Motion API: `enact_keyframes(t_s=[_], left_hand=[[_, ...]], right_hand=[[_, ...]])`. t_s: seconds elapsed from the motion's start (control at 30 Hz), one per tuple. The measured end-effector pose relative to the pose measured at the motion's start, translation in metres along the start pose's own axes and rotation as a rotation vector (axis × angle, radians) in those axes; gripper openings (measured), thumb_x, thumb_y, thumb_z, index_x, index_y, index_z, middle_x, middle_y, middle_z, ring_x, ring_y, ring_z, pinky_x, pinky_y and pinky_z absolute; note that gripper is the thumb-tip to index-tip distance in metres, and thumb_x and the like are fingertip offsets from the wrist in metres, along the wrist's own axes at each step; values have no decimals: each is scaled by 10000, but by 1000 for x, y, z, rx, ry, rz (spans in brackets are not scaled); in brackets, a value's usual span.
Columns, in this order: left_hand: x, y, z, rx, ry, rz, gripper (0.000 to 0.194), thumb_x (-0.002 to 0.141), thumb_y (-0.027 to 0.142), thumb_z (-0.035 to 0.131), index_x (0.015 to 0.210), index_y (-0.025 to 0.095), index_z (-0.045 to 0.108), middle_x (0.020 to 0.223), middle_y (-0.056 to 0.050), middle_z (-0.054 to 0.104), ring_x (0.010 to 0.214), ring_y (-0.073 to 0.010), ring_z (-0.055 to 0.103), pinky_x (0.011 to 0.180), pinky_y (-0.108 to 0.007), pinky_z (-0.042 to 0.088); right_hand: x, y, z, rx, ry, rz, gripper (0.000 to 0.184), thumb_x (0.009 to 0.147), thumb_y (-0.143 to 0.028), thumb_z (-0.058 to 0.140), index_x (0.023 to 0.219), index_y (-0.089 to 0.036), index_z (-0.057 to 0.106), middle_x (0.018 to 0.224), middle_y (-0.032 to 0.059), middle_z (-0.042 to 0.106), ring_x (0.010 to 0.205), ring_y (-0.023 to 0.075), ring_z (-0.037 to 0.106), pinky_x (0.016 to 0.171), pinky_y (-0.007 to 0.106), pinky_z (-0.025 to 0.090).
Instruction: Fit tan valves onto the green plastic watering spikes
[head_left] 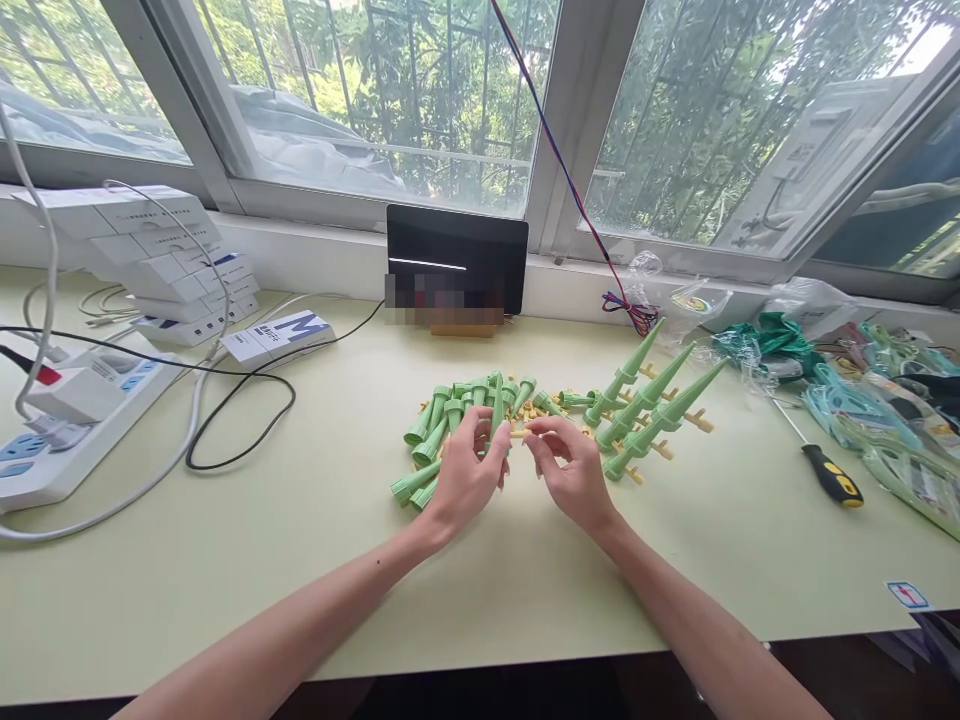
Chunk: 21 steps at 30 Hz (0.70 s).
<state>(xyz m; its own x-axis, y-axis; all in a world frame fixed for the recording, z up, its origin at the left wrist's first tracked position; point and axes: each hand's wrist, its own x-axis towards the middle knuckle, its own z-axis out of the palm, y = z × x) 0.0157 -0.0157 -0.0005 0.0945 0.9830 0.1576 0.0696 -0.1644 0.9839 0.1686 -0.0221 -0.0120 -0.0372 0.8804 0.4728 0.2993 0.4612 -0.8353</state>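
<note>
My left hand (469, 465) is closed around a green plastic plant-watering spike (498, 402), its narrow tip pointing up. Facing it, my right hand (574, 475) pinches a small yellow valve piece (517, 434) whose other end meets the spike by my left fingertips. How far the valve goes in is hidden by the fingers. Behind and left of my left hand lies a heap of green spike parts (429, 440), with small yellow pieces (531, 410) scattered beside it. To the right of my right hand, several green spikes (637, 425) lie in a row with yellow valves through them.
A black-and-yellow screwdriver (832, 476) and plastic-bagged items (840, 390) lie at the right. A dark tablet (457, 245) stands by the window. On the left are stacked white boxes (172, 250), a power strip (97, 430) and loose cables (196, 425).
</note>
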Motion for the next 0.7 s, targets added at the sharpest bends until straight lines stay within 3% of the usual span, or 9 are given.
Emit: enact_keyframes(t_s=[0.4,0.7], left_hand=[[-2,1,0,93,15,46,270,934,460,508,1059,222,478,763,28,549,501,-96,556,437,-220,446],[-4,-2,0,174,-9,103,262,959,439,473,1066,209,540,829,-13,561,638,-126,574,501,-235,466]], right_hand=[[0,1,-1,56,-58,23,136,946,-328,584,983,-207,634,830,13,607,528,98,529,508,261,474],[1,1,-2,82,-62,32,114,958,-304,569,986,-212,631,854,9,601,537,92,525,505,250,457]])
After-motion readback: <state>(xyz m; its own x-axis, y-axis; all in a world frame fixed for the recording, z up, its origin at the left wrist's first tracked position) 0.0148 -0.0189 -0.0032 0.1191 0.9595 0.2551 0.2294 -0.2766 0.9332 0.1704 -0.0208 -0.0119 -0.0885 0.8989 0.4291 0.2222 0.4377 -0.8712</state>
